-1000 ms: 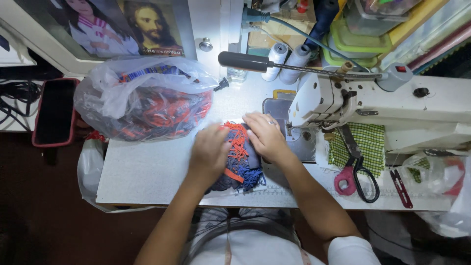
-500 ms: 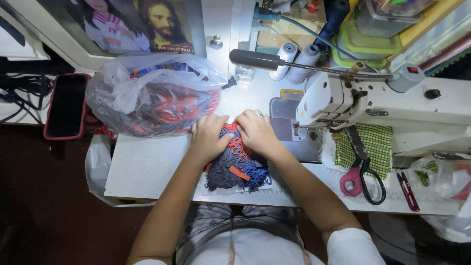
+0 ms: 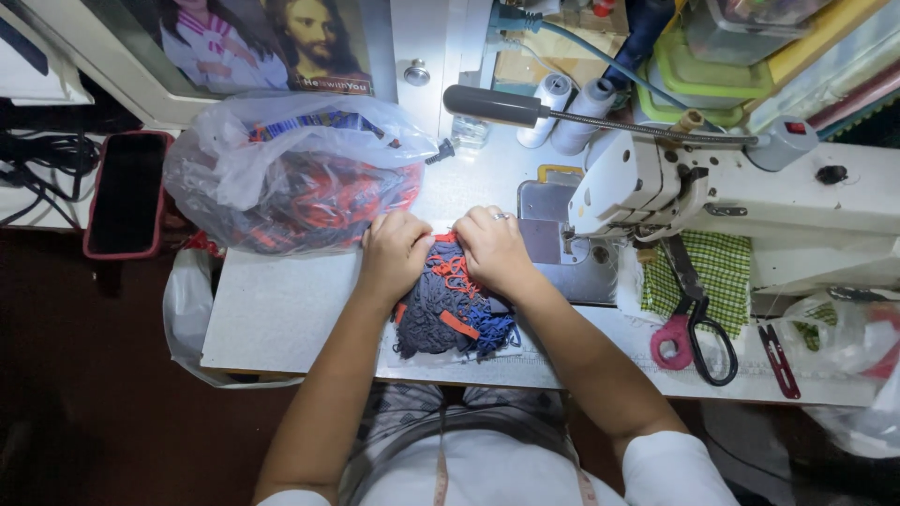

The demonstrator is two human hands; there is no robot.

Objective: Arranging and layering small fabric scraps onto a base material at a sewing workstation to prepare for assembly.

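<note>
Both hands, left (image 3: 394,251) and right (image 3: 491,249), press curled fingers into the dark blue and orange cloth bundle (image 3: 448,309) at centre frame, which overhangs the table (image 3: 281,314) edge and could slide off.

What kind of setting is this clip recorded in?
Most likely a small home sewing workstation. A white sewing machine sits on the table, with thread cones behind it and pink-handled scissors beside it. Both hands, left hand and right hand, press on a bundle of dark blue and orange fabric pieces.
</note>
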